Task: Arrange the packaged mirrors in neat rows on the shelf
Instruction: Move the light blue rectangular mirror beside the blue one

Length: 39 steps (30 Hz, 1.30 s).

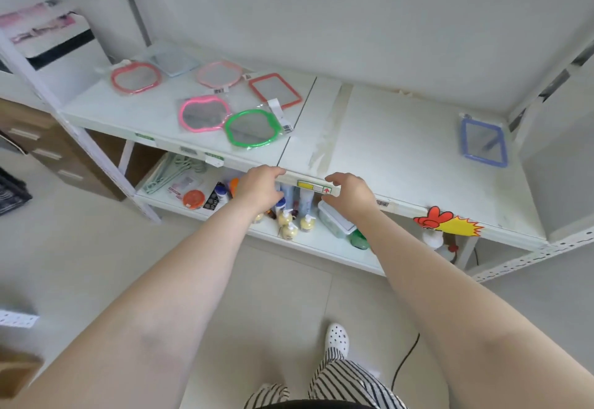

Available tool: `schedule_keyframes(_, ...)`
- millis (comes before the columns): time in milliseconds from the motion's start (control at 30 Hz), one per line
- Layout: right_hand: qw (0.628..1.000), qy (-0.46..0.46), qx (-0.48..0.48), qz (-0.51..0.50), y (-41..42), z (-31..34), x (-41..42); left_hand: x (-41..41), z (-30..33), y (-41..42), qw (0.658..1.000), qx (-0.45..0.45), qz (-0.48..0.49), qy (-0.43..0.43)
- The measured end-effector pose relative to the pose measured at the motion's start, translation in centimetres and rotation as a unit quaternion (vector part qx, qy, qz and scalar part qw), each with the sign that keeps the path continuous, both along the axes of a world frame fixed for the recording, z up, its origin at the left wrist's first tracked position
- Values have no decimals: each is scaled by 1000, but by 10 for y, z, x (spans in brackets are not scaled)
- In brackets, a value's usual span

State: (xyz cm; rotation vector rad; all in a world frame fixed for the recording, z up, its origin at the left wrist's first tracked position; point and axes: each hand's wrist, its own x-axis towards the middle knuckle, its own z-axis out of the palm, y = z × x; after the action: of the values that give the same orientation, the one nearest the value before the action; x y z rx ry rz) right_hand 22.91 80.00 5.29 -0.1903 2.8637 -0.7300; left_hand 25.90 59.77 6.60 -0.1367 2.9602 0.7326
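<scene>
Several packaged mirrors lie flat on the left half of the white shelf [379, 138]: a red apple-shaped one [136, 78], a pale blue one [175, 60], a light pink one [219, 74], a red rectangular one [275, 90], a bright pink one [204, 113] and a green one [251, 127] overlapping it. A blue rectangular mirror [483, 142] lies alone at the far right. My left hand [260, 186] and my right hand [350, 191] hover at the shelf's front edge, both empty with fingers loosely curled and apart.
A lower shelf [321, 244] holds bottles [289, 222], a plastic box [334, 218], hangers [167, 172] and small items. A tape strip [331, 125] crosses the upper shelf. Metal uprights [96, 151] frame the unit. A drawer cabinet [54, 154] stands at left. A cable [405, 363] lies on the floor.
</scene>
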Motion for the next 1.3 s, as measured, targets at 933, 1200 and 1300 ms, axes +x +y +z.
schedule_keyframes(933, 1000, 7, 20, 4, -186, 5, -175, -181, -2, -185, 1000, 19, -14, 4)
schedule_keyframes(1200, 995, -10, 6, -101, -291, 3, -185, -218, 2, -306, 994, -12, -111, 11)
schedule_keyframes(1300, 992, -6, -9, -123, -335, 8, -185, -229, 2, -355, 993, -29, -114, 2)
